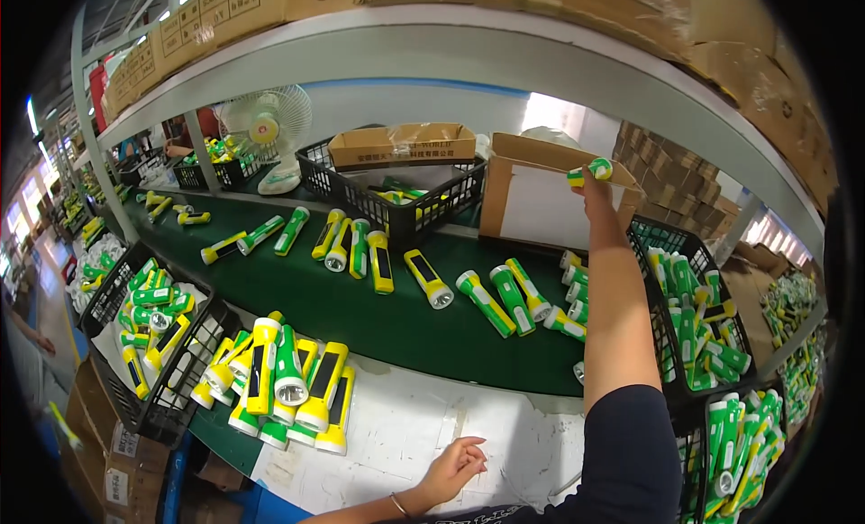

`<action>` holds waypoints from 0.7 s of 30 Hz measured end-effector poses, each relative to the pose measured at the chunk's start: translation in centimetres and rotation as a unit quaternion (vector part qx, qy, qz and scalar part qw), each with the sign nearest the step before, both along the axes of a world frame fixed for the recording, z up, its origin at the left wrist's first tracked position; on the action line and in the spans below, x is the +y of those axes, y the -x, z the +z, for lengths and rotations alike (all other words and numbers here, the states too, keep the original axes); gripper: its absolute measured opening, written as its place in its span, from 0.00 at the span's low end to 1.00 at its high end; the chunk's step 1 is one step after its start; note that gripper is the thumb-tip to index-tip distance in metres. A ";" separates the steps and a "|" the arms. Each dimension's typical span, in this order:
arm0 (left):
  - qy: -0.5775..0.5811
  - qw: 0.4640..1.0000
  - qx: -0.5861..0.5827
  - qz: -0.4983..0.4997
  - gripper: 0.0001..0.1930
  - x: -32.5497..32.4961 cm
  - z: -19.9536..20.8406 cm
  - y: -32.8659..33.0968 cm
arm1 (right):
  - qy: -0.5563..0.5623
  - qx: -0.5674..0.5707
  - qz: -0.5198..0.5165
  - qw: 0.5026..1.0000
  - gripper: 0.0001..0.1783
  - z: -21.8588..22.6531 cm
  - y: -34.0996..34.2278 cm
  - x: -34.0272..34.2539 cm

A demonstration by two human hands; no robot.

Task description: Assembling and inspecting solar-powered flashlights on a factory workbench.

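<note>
My right arm reaches far out over the belt. My right hand (pixel 591 192) is closed around a green, white and yellow flashlight (pixel 601 169) at the upper edge of an open cardboard box (pixel 518 150). Part of that flashlight is hidden by the hand. Low over the white work surface (pixel 396 416) is my left hand (pixel 456 468), its fingers loosely bent and a little apart, with nothing in them. To its left lies a heap of green and yellow flashlights (pixel 290 375). More flashlights (pixel 428 279) lie scattered along the dark green belt (pixel 261 285).
Black crates of flashlights stand at the left (pixel 194 366) and right (pixel 671 245). Behind the belt is another black crate (pixel 432 204) with a cardboard box on it, near a fan (pixel 264 127). A metal shelf (pixel 432 60) bearing cartons crosses overhead.
</note>
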State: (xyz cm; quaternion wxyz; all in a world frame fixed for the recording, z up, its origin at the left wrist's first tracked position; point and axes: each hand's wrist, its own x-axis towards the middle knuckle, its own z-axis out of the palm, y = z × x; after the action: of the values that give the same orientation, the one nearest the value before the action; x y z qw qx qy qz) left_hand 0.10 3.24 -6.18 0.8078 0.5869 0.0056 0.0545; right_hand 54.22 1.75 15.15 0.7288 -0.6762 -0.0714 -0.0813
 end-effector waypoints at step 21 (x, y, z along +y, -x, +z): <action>-0.103 0.994 -0.004 0.033 0.17 -0.2 0.6 -0.6 | 0.707 -0.159 0.092 0.683 0.28 -13.7 23.1 -2.5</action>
State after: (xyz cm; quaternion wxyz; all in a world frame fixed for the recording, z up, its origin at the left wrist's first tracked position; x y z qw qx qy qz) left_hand 0.72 3.07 -5.60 0.7411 0.6660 0.0161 0.0839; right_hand 31.16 -0.74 1.43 0.0160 -0.9575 -0.2844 -0.0457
